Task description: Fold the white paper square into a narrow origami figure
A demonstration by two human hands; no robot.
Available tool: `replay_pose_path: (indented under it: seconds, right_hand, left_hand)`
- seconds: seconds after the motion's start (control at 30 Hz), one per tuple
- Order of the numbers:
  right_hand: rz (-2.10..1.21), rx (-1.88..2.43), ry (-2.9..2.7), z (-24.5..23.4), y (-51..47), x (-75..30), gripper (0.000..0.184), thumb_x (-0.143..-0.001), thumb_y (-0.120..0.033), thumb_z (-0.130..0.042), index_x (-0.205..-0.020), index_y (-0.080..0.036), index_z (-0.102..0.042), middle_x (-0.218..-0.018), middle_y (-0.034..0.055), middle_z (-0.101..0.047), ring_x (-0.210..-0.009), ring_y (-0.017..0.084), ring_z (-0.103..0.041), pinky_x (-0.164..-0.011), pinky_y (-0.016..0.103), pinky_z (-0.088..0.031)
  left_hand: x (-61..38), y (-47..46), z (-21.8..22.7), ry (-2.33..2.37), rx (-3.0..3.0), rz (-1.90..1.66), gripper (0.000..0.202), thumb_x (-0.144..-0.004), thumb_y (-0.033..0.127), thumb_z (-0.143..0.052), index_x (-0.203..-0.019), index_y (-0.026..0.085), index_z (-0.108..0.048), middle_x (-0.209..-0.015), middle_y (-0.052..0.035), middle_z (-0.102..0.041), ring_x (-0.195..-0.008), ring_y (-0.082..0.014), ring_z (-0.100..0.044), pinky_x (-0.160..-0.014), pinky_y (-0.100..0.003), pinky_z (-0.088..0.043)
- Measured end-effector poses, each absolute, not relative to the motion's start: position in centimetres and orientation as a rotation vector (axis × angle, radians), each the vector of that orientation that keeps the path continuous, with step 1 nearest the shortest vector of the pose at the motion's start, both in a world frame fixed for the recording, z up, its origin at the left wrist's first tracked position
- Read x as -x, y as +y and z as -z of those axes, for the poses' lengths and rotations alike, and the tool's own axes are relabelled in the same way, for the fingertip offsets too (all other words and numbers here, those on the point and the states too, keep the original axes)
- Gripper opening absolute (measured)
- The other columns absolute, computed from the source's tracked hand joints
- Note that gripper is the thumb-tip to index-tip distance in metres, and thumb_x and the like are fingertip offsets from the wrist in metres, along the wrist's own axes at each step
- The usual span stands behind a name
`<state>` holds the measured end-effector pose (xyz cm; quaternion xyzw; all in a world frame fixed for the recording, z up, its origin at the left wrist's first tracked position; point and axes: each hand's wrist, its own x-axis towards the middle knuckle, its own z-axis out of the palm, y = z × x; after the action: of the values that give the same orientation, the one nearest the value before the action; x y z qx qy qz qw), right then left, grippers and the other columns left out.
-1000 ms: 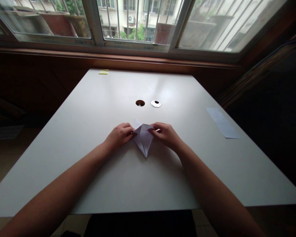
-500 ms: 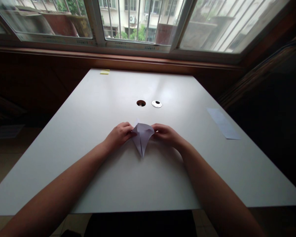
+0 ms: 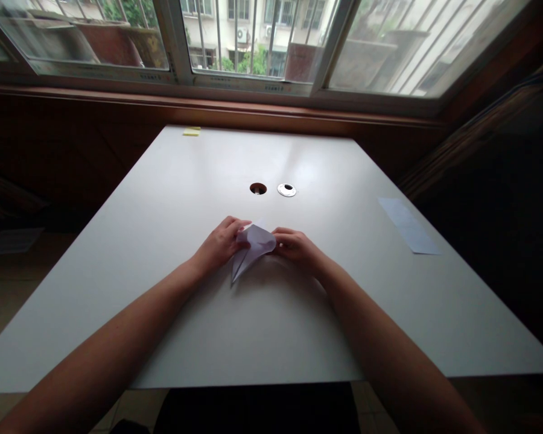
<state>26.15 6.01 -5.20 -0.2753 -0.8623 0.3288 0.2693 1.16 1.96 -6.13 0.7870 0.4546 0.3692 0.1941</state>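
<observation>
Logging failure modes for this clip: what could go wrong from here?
1. The folded paper bows at its edge by the right hand; squeezing there might crease it off line.
2. The left hand has its thumb over the paper; pressing hard could crumple it.
3. A loose sheet lies near the right edge of the table; a knock could send it off.

"What's your count out there?"
"From my remote seat I count one left grip (image 3: 222,243) and one right grip (image 3: 297,248), so two."
"Pale paper?"
"I make it three: one folded paper (image 3: 254,241), one flat sheet (image 3: 408,226) on the single desk (image 3: 253,337), one floor sheet (image 3: 12,241)."
"Yellow slips (image 3: 191,133)?"
"One or two; I can't tell."
"Round things?"
"One hole (image 3: 258,189), one cap (image 3: 284,191)."
</observation>
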Motion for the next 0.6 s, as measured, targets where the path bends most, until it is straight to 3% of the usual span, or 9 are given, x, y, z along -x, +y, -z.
replay_pose_path:
  seconds: [0.13,0.27,0.4,0.6]
  right_hand:
    - [-0.838,0.753,-2.333,5.1,5.7,-26.1,0.030,-0.089,-0.037,-0.063,-0.117,-0.026,-0.064,-0.096,0.0037,-0.065,-0.068,0.011,-0.059,-0.064,0.024,-0.052]
    - [-0.662,0.695,-2.320,4.4,5.1,-26.2,0.050,-0.088,-0.033,-0.067,-0.133,-0.030,-0.044,-0.123,0.0073,-0.054,-0.075,0.011,-0.062,-0.068,0.029,-0.058]
    - [-0.336,0.607,-2.471,2.8,4.0,-26.1,0.039,-0.090,-0.023,-0.063,-0.125,-0.032,-0.048,-0.142,0.0094,-0.040,-0.102,0.019,-0.061,-0.080,0.040,-0.060]
    - [-0.143,0.579,-2.609,0.6,2.4,-25.6,0.045,-0.090,-0.008,-0.055,-0.123,-0.038,-0.058,-0.159,0.0001,-0.025,-0.116,0.024,-0.054,-0.086,0.043,-0.059]
  left_hand:
    - [-1.2,2.0,6.9,1.343,-2.102,-1.238,0.043,-0.086,0.029,-0.068,-0.123,0.023,-0.048,-0.125,-0.0086,-0.042,-0.111,-0.0190,-0.054,-0.092,-0.038,-0.056]
    - [-1.0,2.0,7.0,1.440,-2.155,-1.142,0.028,-0.086,0.031,-0.066,-0.102,0.020,-0.046,-0.103,-0.0029,-0.048,-0.087,-0.0145,-0.057,-0.078,-0.032,-0.056]
    - [-1.0,1.8,6.5,1.472,-2.182,-1.039,0.026,-0.087,0.029,-0.064,-0.102,0.021,-0.045,-0.090,0.0006,-0.052,-0.074,-0.0136,-0.056,-0.071,-0.030,-0.051]
    - [-1.1,2.0,6.4,1.388,-2.279,-1.035,0.010,-0.091,0.025,-0.058,-0.097,0.019,-0.052,-0.097,-0.0036,-0.054,-0.082,-0.0159,-0.058,-0.077,-0.031,-0.051]
